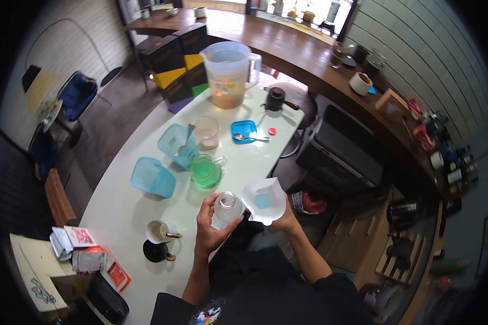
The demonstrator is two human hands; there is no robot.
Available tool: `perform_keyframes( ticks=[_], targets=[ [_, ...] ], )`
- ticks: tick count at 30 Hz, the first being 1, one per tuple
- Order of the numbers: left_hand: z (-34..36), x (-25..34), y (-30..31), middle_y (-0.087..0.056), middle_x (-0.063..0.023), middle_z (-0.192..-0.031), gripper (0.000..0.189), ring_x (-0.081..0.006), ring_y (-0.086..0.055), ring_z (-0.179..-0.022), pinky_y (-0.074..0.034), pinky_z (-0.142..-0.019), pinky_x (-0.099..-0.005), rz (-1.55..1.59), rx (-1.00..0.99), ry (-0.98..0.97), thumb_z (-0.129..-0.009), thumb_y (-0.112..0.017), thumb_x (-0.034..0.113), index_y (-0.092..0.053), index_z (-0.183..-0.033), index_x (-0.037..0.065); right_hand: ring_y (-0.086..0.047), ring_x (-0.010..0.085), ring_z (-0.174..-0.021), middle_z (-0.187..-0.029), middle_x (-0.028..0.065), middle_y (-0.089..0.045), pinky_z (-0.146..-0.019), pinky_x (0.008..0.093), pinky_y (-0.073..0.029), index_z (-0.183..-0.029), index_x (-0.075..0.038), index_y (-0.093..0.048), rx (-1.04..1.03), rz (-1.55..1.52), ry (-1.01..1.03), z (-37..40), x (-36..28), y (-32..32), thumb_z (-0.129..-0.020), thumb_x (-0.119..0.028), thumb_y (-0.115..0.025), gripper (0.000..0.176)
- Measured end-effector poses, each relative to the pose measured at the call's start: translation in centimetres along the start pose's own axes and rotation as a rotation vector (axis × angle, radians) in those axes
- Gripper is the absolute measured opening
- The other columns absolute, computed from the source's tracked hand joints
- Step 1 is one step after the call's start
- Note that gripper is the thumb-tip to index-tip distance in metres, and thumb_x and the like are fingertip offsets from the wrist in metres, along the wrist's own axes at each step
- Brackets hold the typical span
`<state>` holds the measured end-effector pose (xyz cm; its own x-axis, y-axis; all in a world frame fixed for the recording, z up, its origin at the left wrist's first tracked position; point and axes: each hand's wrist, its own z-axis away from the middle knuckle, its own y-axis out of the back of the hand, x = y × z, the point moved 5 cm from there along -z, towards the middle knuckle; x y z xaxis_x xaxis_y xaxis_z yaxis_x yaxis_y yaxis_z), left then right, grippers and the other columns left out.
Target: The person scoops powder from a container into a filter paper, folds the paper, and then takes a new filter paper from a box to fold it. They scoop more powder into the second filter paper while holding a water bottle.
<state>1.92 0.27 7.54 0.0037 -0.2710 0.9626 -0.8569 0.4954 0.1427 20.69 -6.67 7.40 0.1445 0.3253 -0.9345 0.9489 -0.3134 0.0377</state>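
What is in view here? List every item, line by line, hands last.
table: one, white, centre
pitcher: one, clear with amber liquid, far end of table
small pot: one, black, right of pitcher
lid: one, blue, mid-table
spoon: one, silver, on lid
cap: one, red, right of lid
cup: one, clear pinkish, left of lid
tubs: two, translucent blue, table's left side
mug: one, clear with green liquid, before the hands
small cups: two, white-gold and black, near left edge
packets: several, mixed colours, near left corner
counter: one, brown wood, behind table
bottle: one, clear, in left hand
beaker: one, white, in right hand
left hand: one, grips bottle
right hand: one, grips beaker
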Motion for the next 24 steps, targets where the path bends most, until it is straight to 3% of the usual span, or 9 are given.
perform_keyframes(
  ticks=[4, 7, 10, 12, 14, 16, 21, 22, 24],
  targets=[
    [0.2, 0.1, -2.1, -0.059, -0.0125, -0.119, 0.071, -0.0222, -0.061, -0.110, -0.048, -0.096, -0.0356, 0.063, -0.111, 0.013, -0.071, -0.085, 0.008, -0.046, -0.129, 0.000, -0.067, 0.0206, -0.096, -0.104, 0.0100, -0.067, -0.081, 0.0346, -0.057, -0.124, 0.002, -0.051, 0.159, -0.146, -0.327, 3.0, 1.1, 2.9, -0.073, 0.001, -0.079, 0.058],
    [0.0, 0.3, -3.6, -0.058, -0.0119, -0.120, 0.071, -0.0215, -0.060, -0.111, -0.047, -0.097, -0.0352, 0.107, -0.200, 0.039, -0.071, -0.086, 0.009, -0.046, -0.129, 0.000, -0.069, 0.0222, -0.095, -0.106, 0.0123, -0.067, -0.083, 0.0366, -0.059, -0.126, 0.001, -0.051, 0.087, 0.271, 0.053, 4.0, -1.7, 2.8, -0.079, 0.000, -0.076, 0.054],
    [-0.2, 0.4, -5.1, -0.058, -0.0119, -0.120, 0.072, -0.0207, -0.059, -0.112, -0.047, -0.098, -0.0349, 0.116, -0.273, 0.041, -0.071, -0.086, 0.010, -0.045, -0.130, 0.000, -0.068, 0.0227, -0.097, -0.114, 0.0117, -0.065, -0.085, 0.0367, -0.058, -0.130, 0.000, -0.048, 0.298, -0.197, -0.276, 6.4, -0.1, 5.6, -0.077, -0.003, -0.079, 0.061],
    [-0.4, 0.5, -6.0, -0.058, -0.0120, -0.120, 0.073, -0.0203, -0.059, -0.112, -0.046, -0.098, -0.0346, 0.123, -0.312, 0.023, -0.072, -0.086, 0.011, -0.044, -0.130, 0.001, -0.068, 0.0196, -0.099, -0.118, 0.0109, -0.064, -0.087, 0.0329, -0.056, -0.132, 0.000, -0.047, 0.227, 0.137, 0.091, 6.7, -0.8, 5.4, -0.077, -0.001, -0.079, 0.064],
    [-0.5, 0.5, -7.1, -0.059, -0.0119, -0.119, 0.074, -0.0197, -0.060, -0.110, -0.046, -0.098, -0.0343, 0.137, -0.371, 0.037, -0.072, -0.086, 0.011, -0.043, -0.131, 0.001, -0.067, 0.0175, -0.102, -0.118, 0.0099, -0.064, -0.088, 0.0315, -0.055, -0.132, -0.001, -0.047, 0.269, 0.146, 0.049, 7.5, -1.1, 6.1, -0.075, 0.001, -0.080, 0.066],
    [-0.6, 0.3, -8.2, -0.060, -0.0115, -0.119, 0.074, -0.0195, -0.060, -0.110, -0.046, -0.098, -0.0341, 0.177, -0.399, 0.039, -0.072, -0.086, 0.011, -0.042, -0.131, 0.001, -0.064, 0.0219, -0.102, -0.110, 0.0106, -0.065, -0.090, 0.0323, -0.050, -0.121, 0.000, -0.054, 0.541, -0.342, -0.352, 8.6, -1.1, 7.8, -0.061, -0.009, -0.086, 0.069],
    [-1.1, 0.6, -11.5, -0.062, -0.0104, -0.117, 0.075, -0.0187, -0.060, -0.111, -0.045, -0.098, -0.0332, 0.189, -0.487, 0.039, -0.073, -0.086, 0.010, -0.041, -0.132, 0.001, -0.067, 0.0217, -0.102, -0.123, 0.0132, -0.060, -0.090, 0.0373, -0.055, -0.126, 0.000, -0.050, 0.444, 0.085, -0.049, 10.3, -1.1, 10.3, -0.070, 0.001, -0.078, 0.062],
    [-1.2, 0.9, -12.2, -0.062, -0.0103, -0.117, 0.075, -0.0187, -0.060, -0.111, -0.045, -0.098, -0.0330, 0.194, -0.501, 0.042, -0.073, -0.086, 0.010, -0.041, -0.132, 0.001, -0.060, 0.0223, -0.111, -0.120, 0.0115, -0.059, -0.097, 0.0358, -0.047, -0.126, -0.001, -0.051, 0.576, -0.431, -0.267, 10.5, -2.4, 10.4, -0.063, -0.008, -0.085, 0.072],
    [-1.4, 1.2, -13.6, -0.061, -0.0103, -0.117, 0.075, -0.0186, -0.060, -0.111, -0.045, -0.098, -0.0328, 0.197, -0.525, 0.040, -0.073, -0.086, 0.010, -0.042, -0.133, 0.001, -0.060, 0.0234, -0.112, -0.121, 0.0121, -0.058, -0.097, 0.0360, -0.047, -0.129, -0.001, -0.047, 0.613, -0.446, -0.290, 10.8, -3.6, 11.7, -0.063, -0.006, -0.084, 0.076]
  ],
)
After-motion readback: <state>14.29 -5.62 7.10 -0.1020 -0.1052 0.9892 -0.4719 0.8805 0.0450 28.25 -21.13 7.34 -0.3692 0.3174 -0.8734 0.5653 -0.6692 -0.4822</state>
